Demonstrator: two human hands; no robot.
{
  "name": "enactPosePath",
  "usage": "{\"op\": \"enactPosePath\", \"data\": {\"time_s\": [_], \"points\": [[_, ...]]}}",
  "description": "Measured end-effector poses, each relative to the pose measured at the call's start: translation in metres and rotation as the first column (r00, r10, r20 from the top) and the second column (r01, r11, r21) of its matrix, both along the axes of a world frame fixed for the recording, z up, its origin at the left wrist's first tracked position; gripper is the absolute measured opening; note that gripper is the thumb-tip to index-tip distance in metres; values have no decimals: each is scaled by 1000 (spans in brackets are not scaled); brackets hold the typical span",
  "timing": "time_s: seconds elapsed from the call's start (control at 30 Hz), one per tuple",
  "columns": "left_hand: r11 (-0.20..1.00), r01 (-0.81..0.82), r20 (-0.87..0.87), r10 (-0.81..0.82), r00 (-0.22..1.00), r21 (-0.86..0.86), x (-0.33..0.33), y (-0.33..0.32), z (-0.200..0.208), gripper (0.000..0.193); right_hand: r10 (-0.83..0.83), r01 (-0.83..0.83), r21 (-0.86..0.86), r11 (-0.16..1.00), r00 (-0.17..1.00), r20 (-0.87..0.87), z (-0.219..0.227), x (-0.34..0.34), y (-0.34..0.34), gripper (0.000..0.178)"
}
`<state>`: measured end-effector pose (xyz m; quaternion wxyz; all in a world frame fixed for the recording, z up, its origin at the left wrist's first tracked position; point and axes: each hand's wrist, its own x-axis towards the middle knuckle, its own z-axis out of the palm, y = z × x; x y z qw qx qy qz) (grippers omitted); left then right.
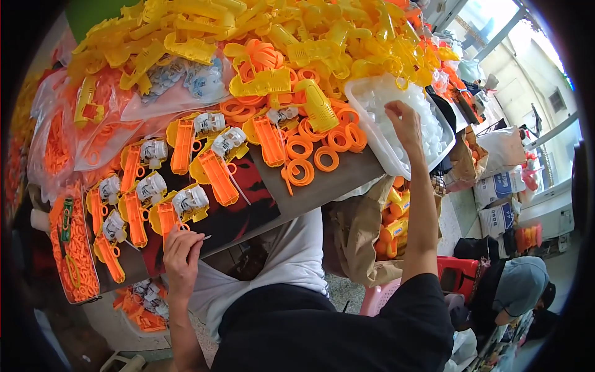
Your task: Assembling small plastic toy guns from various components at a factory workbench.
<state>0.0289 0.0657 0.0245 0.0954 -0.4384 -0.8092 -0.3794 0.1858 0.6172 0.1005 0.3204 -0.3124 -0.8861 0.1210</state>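
My left hand (181, 257) is at the table's near edge, fingers closed, with the tip of a thin white strip (207, 237) poking out beside the thumb. Just above it lies a yellow half-shell assembly (191, 201) with an orange insert and a clear-and-grey mechanism. Several similar assemblies (218, 177) lie around it, some with thin pale strips. My right hand (406, 127) hovers over a white tub (392, 162) of small translucent parts (427, 124). Its fingertips are pinched together; whatever is between them is too small to make out.
Yellow shells (322, 37) are heaped along the far side. Orange rings (299, 147) lie left of the tub. At far left stands a box of small orange parts (77, 273). Below the tub is a brown paper bag (365, 235) with yellow-orange pieces. Another person (517, 285) is at right.
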Motion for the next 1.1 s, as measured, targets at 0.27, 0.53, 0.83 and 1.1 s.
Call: {"op": "enactPosePath", "data": {"time_s": [0.27, 0.53, 0.83, 1.1], "points": [[998, -27, 54, 24, 998, 54, 1, 11, 8, 16, 85, -126, 195, 973, 975, 204, -66, -32, 124, 18], [956, -103, 156, 62, 986, 273, -5, 10, 20, 17, 337, -582, -582, 568, 810, -481, 12, -40, -155, 27], [938, -160, 187, 106, 977, 306, -16, 17, 27, 12, 121, -573, -617, -539, 672, -730, -64, -92, -342, 48], [942, -168, 71, 154, 986, 290, -15, 19, 23, 13, 84, -462, -638, -616, 767, -636, -70, -100, -344, 45]]}}
